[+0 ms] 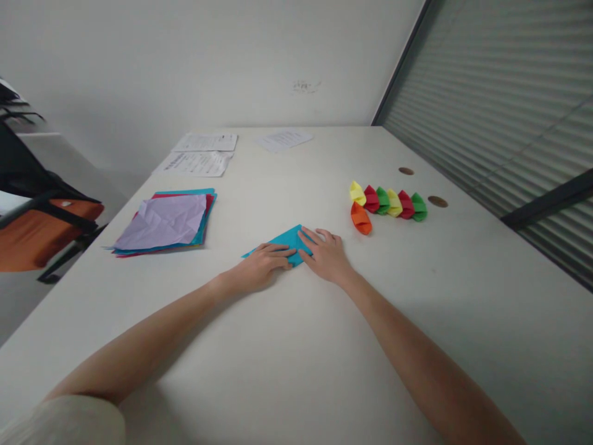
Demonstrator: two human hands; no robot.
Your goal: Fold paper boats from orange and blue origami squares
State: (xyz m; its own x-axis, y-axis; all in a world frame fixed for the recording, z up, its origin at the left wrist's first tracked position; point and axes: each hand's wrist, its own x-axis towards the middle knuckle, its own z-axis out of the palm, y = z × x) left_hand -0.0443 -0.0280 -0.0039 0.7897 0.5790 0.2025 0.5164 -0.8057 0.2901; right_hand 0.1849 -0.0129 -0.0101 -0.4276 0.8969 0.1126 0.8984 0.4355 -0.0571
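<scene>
A blue sheet of origami paper [290, 238], folded to a pointed shape, lies on the white table in front of me. My left hand [259, 267] rests on its left half, fingers stretched out flat over the paper. From the right, my right hand [328, 254] presses down on the other end with its fingers spread. The fingers cover part of the paper, so some of its folds and its right corner are hidden.
To the left is a stack of coloured paper [210, 213] topped by a creased lilac sheet [162, 219]. Folded paper pieces [393, 203] stand in a row at right, an orange one [361, 219] nearest me. Printed sheets [199, 162] lie farther back. Two round holes [438, 201] pierce the table.
</scene>
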